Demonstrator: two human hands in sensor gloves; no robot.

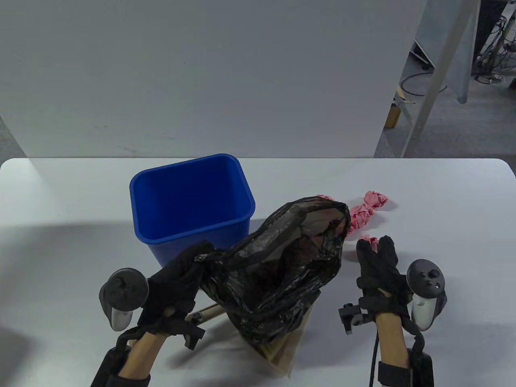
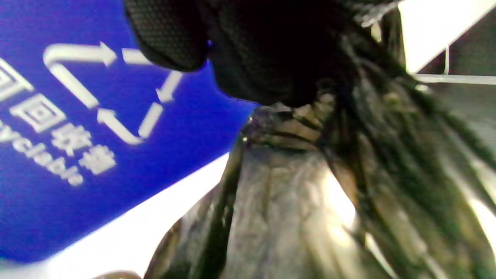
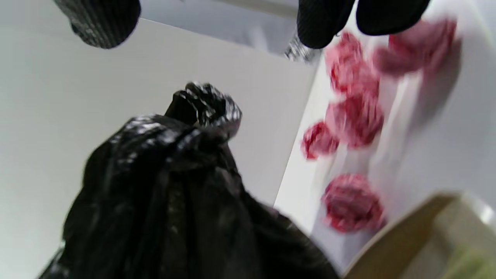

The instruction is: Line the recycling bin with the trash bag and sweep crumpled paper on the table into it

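A blue recycling bin (image 1: 192, 201) stands unlined on the white table, its recycling symbol (image 2: 112, 93) facing me. My left hand (image 1: 177, 278) grips one end of the black trash bag (image 1: 286, 262), which billows up above the table in front of the bin. The same bag (image 3: 170, 193) fills the lower left of the right wrist view. My right hand (image 1: 377, 262) hovers flat with straight fingers, holding nothing, just right of the bag. Several pink crumpled paper balls (image 1: 365, 213) lie beyond it, and these paper balls (image 3: 352, 116) also show under my right fingertips (image 3: 325, 23).
A wooden brush handle (image 1: 205, 312) and a tan dustpan (image 1: 288, 354) lie on the table under the bag, near the front edge. A white panel (image 1: 201, 76) stands behind the table. Cables and stands (image 1: 489, 48) are on the floor at the far right.
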